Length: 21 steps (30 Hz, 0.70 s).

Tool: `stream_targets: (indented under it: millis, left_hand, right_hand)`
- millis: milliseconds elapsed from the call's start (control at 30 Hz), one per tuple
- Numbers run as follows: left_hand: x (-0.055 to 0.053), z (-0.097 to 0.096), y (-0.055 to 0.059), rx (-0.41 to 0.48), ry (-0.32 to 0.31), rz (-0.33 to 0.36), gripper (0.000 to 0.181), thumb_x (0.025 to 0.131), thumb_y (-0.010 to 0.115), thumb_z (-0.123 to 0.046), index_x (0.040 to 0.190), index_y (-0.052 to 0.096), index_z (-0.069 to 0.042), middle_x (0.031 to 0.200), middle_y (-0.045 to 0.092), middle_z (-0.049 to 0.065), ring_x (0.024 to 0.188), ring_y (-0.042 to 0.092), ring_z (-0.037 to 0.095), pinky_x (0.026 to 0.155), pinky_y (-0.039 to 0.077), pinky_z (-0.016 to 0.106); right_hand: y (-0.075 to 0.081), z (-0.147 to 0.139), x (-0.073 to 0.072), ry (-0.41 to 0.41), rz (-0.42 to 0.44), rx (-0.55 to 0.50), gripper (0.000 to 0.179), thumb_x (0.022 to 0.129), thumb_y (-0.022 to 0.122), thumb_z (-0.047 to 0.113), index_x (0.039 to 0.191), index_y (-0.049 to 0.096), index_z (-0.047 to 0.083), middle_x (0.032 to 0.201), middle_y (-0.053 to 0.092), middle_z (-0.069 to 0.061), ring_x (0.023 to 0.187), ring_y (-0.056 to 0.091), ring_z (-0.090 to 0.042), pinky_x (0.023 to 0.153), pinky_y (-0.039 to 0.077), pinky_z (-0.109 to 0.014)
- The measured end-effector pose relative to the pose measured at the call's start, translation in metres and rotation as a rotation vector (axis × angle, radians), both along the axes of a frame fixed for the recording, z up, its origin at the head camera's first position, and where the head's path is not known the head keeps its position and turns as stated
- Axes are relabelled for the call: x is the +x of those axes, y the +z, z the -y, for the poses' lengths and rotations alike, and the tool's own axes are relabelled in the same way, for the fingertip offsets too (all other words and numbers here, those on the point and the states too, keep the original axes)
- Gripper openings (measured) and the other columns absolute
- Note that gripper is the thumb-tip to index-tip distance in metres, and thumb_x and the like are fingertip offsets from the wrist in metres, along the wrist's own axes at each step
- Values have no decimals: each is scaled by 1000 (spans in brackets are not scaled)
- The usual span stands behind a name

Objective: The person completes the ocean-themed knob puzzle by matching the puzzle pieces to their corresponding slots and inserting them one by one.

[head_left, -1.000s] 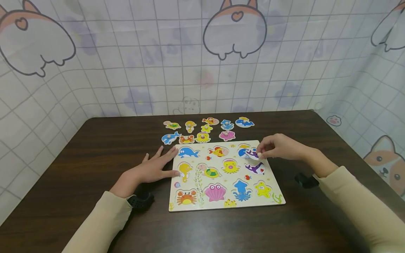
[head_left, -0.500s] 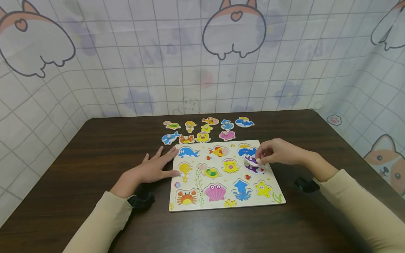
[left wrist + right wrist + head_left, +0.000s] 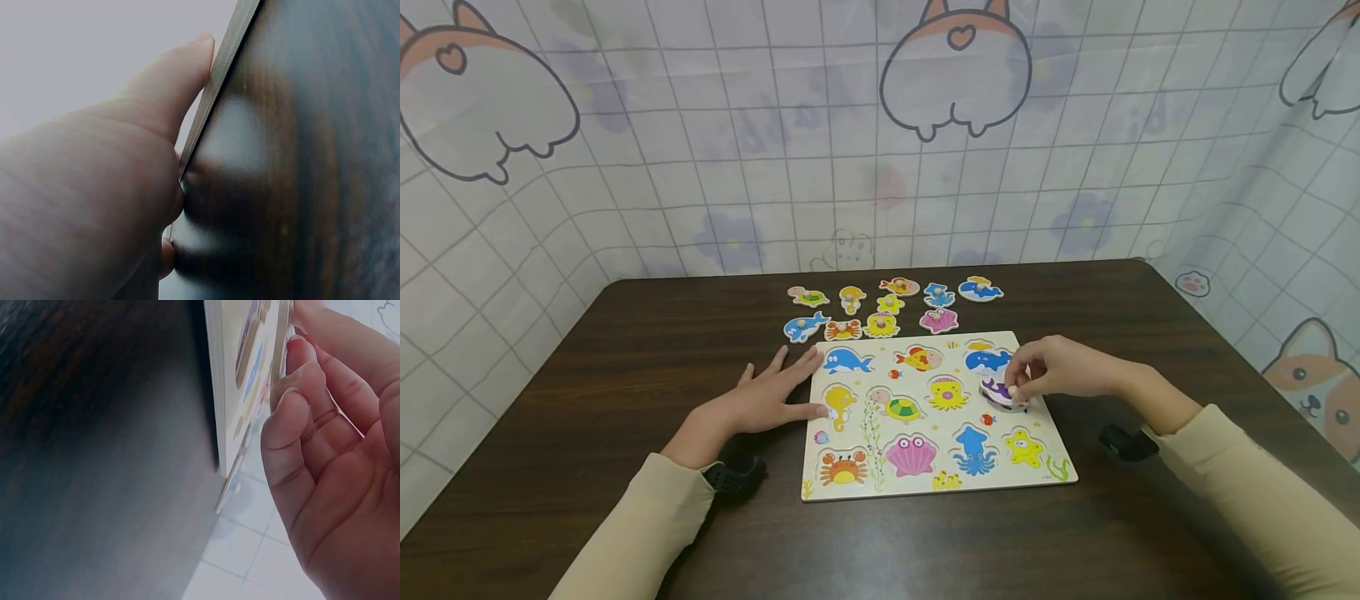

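A wooden puzzle board (image 3: 880,433) with printed sea animals lies on the dark table. My right hand (image 3: 1063,367) pinches the small knob of a purple whale puzzle piece (image 3: 996,392) over the purple whale's place at the board's right side. Whether the piece is seated there I cannot tell. In the right wrist view the fingers (image 3: 287,425) are curled close to the board's face. My left hand (image 3: 756,404) lies with fingers spread at the board's left edge, thumb and fingertips touching it. In the left wrist view its thumb (image 3: 181,69) rests against the board's edge (image 3: 219,81).
Several knobbed pieces lie behind the board, among them a turtle (image 3: 808,297), a crab (image 3: 842,330), a pink shell (image 3: 938,321) and a blue whale (image 3: 980,289). The table (image 3: 700,333) meets a patterned cloth (image 3: 775,167) at the back.
My right hand has moved the purple whale piece toward me, from over the blue whale's picture down to the purple whale's place. My left hand has stayed put.
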<state>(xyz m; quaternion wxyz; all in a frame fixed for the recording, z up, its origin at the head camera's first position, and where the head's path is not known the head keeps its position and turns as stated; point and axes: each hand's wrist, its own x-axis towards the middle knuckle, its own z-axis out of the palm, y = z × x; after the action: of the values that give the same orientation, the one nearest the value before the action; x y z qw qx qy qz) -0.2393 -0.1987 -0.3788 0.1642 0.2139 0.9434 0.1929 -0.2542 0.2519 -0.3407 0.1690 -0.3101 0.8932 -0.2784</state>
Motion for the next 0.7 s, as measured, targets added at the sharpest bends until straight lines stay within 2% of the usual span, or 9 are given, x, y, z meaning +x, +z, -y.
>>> stream_targets:
  millis: [700]
  left_hand:
    - [1, 0, 1, 16, 5, 8, 97, 95, 61, -65, 167, 14, -20, 172, 5, 3, 155, -8, 42, 110, -8, 76]
  right_hand:
    - [-3, 4, 2, 10, 35, 27, 14, 88, 83, 21, 97, 75, 15, 85, 61, 3, 78, 55, -19, 65, 47, -25]
